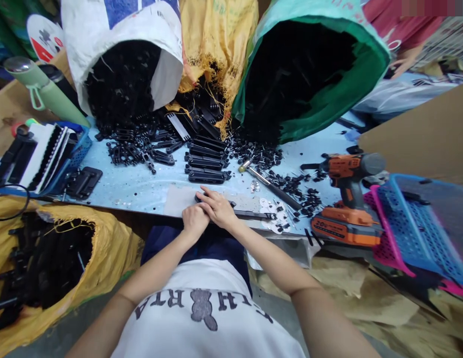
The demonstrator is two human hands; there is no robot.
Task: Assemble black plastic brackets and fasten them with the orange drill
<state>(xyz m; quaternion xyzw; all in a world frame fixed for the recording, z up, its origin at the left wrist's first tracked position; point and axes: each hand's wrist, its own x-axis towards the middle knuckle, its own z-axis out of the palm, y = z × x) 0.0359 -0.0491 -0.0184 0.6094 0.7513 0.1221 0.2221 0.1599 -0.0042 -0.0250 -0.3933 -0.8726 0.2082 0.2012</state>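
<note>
My left hand [194, 219] and my right hand [217, 206] meet at the near edge of the light blue table [134, 186]. The right hand lies over the left, fingers pressed onto a long black plastic part [253, 214] that runs off to the right. The left hand is curled under it, and what it grips is hidden. Just beyond lie a stack of similar black parts [206, 164], a hammer [268, 185] and small white washers [270, 209].
An orange cordless drill [346, 199] stands at the right beside blue and pink baskets [421, 223]. White [119, 49], yellow [216, 40] and green [313, 69] sacks of black parts line the back. Another yellow sack [41, 268] sits at the near left, and a blue tray [74, 154] at the left.
</note>
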